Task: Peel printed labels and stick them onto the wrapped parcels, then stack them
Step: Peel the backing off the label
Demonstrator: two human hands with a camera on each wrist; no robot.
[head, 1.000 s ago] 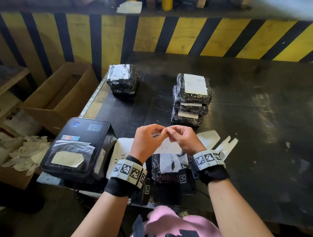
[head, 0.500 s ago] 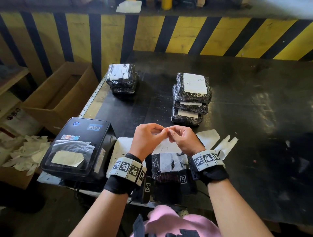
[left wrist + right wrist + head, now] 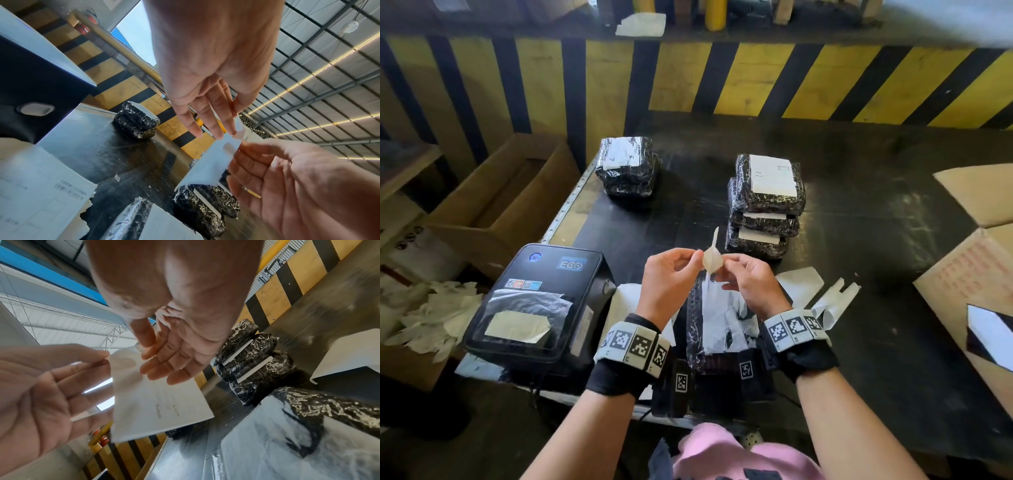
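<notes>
The dark worktable (image 3: 859, 212) fills most of what I see, backed by a wall of yellow and black stripes (image 3: 750, 75). At my left on the table sits the black label printer (image 3: 534, 301), with a strip of paper lying on its clear lid. Beyond it, off the table edge, is an open cardboard box (image 3: 500, 202); another box (image 3: 972, 274) stands at my right.

Further back on the table is a stack of three parcels (image 3: 765, 205), each wrapped in crinkled black film, with a white label (image 3: 774, 175) flat on the top one and label edges showing on the two below. Well apart to the left is a shorter stack (image 3: 628, 166) (two, as far as I can tell). Right under my wrists lies one more parcel (image 3: 717, 322), its black wrap glossy with glare.

My left hand (image 3: 667, 279) and right hand (image 3: 751, 282) are together above that parcel, both pinching the same white label (image 3: 156, 399) at its upper corner, thumbs against fingertips. The label is a pale rectangle with faint grey print, and at the corner a thin translucent layer (image 3: 712, 258) curls away from it. Peeled scraps of backing (image 3: 832, 298) lie just beside my right wrist.
</notes>
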